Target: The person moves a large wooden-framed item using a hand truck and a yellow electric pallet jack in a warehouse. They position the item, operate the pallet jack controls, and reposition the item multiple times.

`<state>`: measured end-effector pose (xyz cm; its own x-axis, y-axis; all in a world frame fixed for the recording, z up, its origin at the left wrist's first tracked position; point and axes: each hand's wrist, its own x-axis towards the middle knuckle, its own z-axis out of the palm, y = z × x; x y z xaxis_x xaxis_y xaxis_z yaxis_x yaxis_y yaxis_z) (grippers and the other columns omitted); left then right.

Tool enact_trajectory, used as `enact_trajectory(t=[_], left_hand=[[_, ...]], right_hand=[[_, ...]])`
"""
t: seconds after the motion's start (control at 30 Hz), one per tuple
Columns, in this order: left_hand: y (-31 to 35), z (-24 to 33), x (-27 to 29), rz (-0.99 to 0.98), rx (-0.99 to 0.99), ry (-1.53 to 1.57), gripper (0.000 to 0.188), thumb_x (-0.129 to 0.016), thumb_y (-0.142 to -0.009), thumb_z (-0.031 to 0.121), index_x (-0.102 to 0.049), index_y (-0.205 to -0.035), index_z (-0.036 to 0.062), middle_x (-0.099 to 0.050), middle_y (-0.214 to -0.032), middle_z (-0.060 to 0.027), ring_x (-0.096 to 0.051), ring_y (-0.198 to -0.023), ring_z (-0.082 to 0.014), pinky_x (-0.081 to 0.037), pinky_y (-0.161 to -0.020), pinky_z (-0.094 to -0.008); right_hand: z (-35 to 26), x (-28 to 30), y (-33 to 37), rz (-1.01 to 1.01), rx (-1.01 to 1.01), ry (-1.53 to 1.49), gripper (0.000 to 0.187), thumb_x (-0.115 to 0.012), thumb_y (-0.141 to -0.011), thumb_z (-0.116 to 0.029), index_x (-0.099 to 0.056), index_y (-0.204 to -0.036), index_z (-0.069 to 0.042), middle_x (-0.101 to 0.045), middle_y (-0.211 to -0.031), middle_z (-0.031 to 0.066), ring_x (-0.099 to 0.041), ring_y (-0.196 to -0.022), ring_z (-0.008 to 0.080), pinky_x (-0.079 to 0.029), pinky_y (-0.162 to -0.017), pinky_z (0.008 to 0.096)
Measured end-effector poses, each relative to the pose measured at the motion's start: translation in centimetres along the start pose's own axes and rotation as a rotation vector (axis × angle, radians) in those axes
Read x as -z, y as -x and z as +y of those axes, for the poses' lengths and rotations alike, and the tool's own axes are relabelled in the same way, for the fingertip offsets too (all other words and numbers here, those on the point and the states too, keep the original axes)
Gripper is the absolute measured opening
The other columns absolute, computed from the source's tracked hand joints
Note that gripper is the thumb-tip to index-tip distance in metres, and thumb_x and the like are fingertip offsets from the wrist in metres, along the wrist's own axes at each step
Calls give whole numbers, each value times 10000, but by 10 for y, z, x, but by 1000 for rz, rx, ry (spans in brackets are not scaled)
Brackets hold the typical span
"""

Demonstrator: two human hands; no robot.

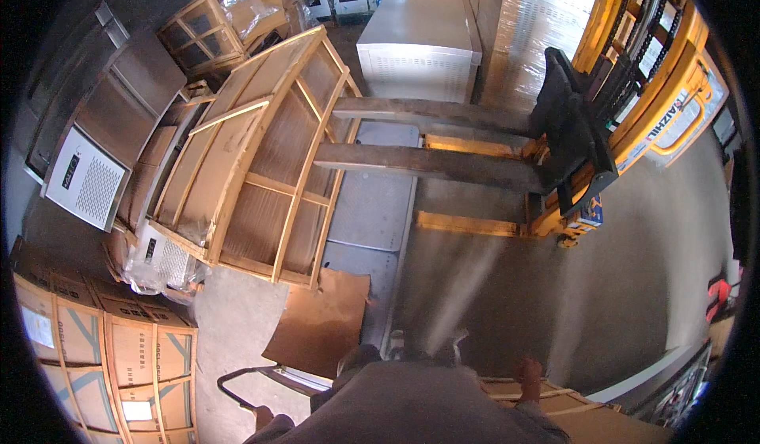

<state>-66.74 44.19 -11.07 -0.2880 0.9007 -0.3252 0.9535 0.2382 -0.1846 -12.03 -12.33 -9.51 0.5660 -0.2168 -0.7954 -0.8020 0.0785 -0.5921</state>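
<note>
My left hand (pixel 264 419) is closed round the end of a black bent cart handle (pixel 225 382) at the lower left. My right hand (pixel 530 379) rests at the edge of a wood-framed carton (pixel 586 414) at the lower right, its fingers apparently stretched out. Ahead of me, a large wood-framed crate (pixel 261 155) stands tilted over a grey-blue flatbed cart (pixel 364 214). Two dark lift forks (pixel 443 163) from a yellow stacker (pixel 633 103) reach to the crate's right side; whether their tips touch it I cannot tell. A flat brown cardboard sheet (pixel 321 317) lies across the cart's near end.
A grey-white metal cabinet (pixel 419 36) stands at the back beside a plastic-wrapped stack (pixel 542 24). Perforated metal units (pixel 87 179) lean at the left. Strapped crated cartons (pixel 119 349) fill the lower left. The stacker's yellow lower leg (pixel 467 224) runs close to the floor.
</note>
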Motion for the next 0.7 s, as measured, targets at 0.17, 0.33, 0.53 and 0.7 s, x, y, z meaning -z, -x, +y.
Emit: enact_trajectory(t=[0.17,0.33,0.53,0.7], left_hand=[[2,-5,7,-10,-4,-18,300,-585,-875,250,-616,-1036,-1,-601,-1042,-235,-577,-992,-381,-461,-888,-508],[-6,38,23,-4,-72,-35,329,-603,-857,246,-605,-1077,1,-580,-1083,-235,-552,-1031,-378,-439,-919,-512],[-19,203,21,53,-402,-40,377,-625,-836,241,-591,-1126,4,-556,-1132,-234,-523,-1079,-373,-414,-955,-517],[11,383,4,114,-729,28,424,-644,-818,238,-579,-1167,6,-536,-1172,-233,-499,-1118,-369,-393,-986,-521]], right_hand=[[19,23,-2,29,-60,192,302,-595,-932,-299,-572,-1121,-65,-635,-906,127,-625,-745,268,-531,-596,431],[30,30,-19,68,-125,277,427,-606,-936,-337,-522,-1250,-59,-643,-982,148,-650,-816,290,-554,-652,452],[40,48,-37,93,-23,56,429,-594,-939,-344,-510,-1245,-55,-634,-961,159,-651,-806,301,-555,-658,476],[66,64,-71,164,-66,-150,398,-577,-941,-338,-513,-1206,-48,-625,-933,166,-651,-805,314,-550,-650,493]])
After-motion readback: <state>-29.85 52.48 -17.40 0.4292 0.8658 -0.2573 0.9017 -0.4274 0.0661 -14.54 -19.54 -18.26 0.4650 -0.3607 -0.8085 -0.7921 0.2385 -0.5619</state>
